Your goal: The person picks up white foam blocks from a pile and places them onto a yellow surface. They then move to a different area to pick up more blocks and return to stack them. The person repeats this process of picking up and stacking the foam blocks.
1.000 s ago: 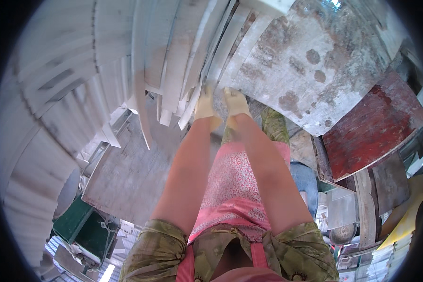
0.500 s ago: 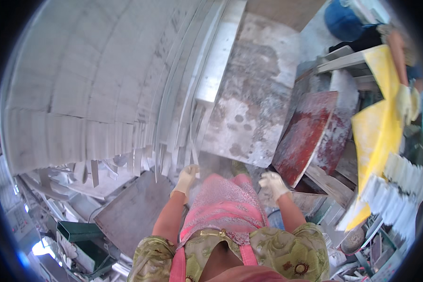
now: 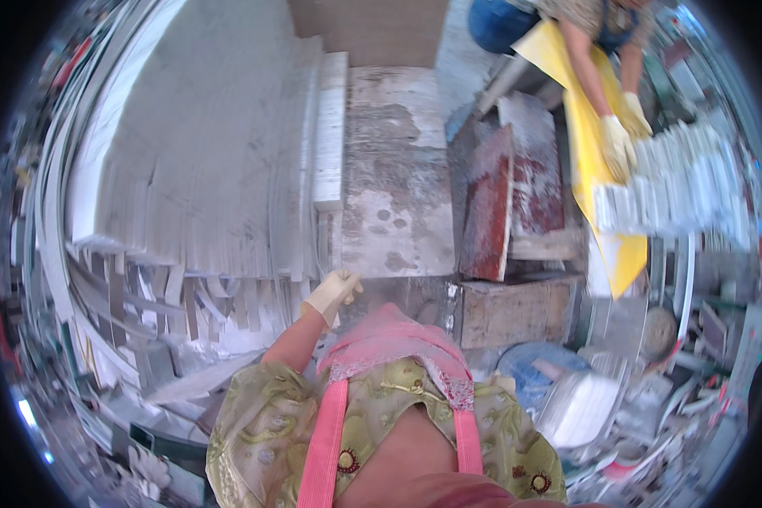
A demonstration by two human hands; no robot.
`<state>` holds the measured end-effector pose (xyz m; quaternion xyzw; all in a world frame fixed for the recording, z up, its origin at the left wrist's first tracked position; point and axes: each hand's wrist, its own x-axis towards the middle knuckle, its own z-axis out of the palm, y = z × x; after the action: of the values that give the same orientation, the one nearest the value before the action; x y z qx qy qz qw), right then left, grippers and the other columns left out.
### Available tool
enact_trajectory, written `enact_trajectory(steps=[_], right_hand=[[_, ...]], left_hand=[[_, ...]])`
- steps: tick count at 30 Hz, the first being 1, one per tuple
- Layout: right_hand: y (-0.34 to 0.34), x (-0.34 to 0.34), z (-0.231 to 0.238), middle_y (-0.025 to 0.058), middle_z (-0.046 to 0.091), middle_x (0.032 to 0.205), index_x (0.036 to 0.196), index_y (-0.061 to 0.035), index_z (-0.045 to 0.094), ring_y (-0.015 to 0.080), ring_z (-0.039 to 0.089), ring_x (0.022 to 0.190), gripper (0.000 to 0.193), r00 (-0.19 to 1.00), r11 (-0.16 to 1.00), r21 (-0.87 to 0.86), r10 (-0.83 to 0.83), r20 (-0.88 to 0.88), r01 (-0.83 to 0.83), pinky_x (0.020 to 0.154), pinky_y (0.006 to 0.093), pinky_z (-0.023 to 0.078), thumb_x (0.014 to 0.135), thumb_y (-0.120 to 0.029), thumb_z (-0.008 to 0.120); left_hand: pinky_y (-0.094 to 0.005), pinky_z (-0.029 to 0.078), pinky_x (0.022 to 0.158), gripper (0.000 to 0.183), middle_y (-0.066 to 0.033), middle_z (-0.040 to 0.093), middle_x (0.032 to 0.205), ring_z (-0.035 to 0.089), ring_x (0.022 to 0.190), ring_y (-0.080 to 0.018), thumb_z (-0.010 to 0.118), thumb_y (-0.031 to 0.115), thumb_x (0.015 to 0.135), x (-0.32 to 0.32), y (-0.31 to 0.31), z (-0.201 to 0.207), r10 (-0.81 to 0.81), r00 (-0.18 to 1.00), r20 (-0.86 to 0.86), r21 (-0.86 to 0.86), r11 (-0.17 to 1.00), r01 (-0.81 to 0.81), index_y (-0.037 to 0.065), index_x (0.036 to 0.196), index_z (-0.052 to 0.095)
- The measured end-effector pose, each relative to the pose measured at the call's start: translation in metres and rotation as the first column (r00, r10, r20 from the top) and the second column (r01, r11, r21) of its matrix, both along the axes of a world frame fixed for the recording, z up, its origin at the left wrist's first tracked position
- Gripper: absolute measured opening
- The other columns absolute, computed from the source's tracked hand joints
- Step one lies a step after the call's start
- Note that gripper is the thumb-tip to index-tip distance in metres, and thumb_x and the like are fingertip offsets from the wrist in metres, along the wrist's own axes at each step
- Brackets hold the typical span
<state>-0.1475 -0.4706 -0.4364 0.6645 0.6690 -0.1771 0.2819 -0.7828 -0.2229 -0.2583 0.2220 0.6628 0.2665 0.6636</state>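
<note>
My left hand (image 3: pixel 337 290), in a cream work glove, hangs at hip height in front of my pink apron (image 3: pixel 394 334). Its fingers are loosely bent and a little apart, with nothing visible in them. Closest to it is the lower edge of a large stack of pale grey-white strips (image 3: pixel 203 161) on the left. A narrow white block-like edge (image 3: pixel 331 135) borders that stack. My right hand is out of sight; only the green patterned sleeve (image 3: pixel 516 415) shows on that side.
A stained board (image 3: pixel 398 169) lies ahead. Red-stained panels (image 3: pixel 487 203) lean at its right, above a wooden box (image 3: pixel 516 313). Farther right, a co-worker's gloved hands (image 3: pixel 622 140) touch bundled white strips (image 3: pixel 677 182) beside a yellow sheet (image 3: pixel 584 127). A blue round container (image 3: pixel 533 372) sits lower right.
My view has turned to the right and the board now runs straight ahead. My right hand has dropped out of view. The co-worker's hands have moved onto the white strips.
</note>
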Motion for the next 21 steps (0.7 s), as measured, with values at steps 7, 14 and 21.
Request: enact_trajectory(steps=[7, 14, 21], right_hand=[[-0.004, -0.08, 0.139, 0.0181, 0.07, 0.069, 0.076, -0.0051, 0.074, 0.0325, 0.07, 0.061, 0.051, 0.274, 0.253, 0.104, -0.888, -0.371, 0.962, 0.06, 0.0485, 0.054, 0.095, -0.05, 0.06], [-0.052, -0.062, 0.148, 0.0167, 0.069, 0.071, 0.082, 0.0006, 0.072, 0.0286, 0.068, 0.062, 0.053, -0.161, -0.1, -0.143, -0.842, -0.515, 0.985, 0.059, 0.04, 0.055, 0.099, -0.046, 0.054], [-0.018, 0.064, 0.152, 0.0163, 0.071, 0.076, 0.092, -0.0011, 0.073, 0.0246, 0.069, 0.064, 0.05, -0.284, -0.089, -0.302, -0.655, -0.7, 0.949, 0.061, 0.0387, 0.054, 0.101, -0.046, 0.054]], left_hand=[[-0.0256, 0.034, 0.039, 0.035, -0.0041, 0.061, 0.059, 0.049, 0.042, -0.0101, 0.066, 0.031, 0.101, 0.099, 0.043, 0.021, -0.51, 0.851, 0.124, 0.121, 0.859, 0.497, 0.003, 0.08, 0.069], [-0.0257, 0.05, 0.062, 0.025, -0.0048, 0.069, 0.073, 0.063, 0.062, -0.0109, 0.062, 0.023, 0.104, 0.266, 0.08, 0.06, -0.887, 0.448, 0.111, 0.297, 0.459, 0.837, 0.0, 0.103, 0.071], [-0.0233, 0.05, 0.086, 0.031, -0.0054, 0.074, 0.098, 0.068, 0.093, -0.0116, 0.061, 0.018, 0.104, 0.462, 0.063, 0.136, -0.888, 0.447, 0.106, 0.476, 0.44, 0.762, 0.0, 0.13, 0.063]])
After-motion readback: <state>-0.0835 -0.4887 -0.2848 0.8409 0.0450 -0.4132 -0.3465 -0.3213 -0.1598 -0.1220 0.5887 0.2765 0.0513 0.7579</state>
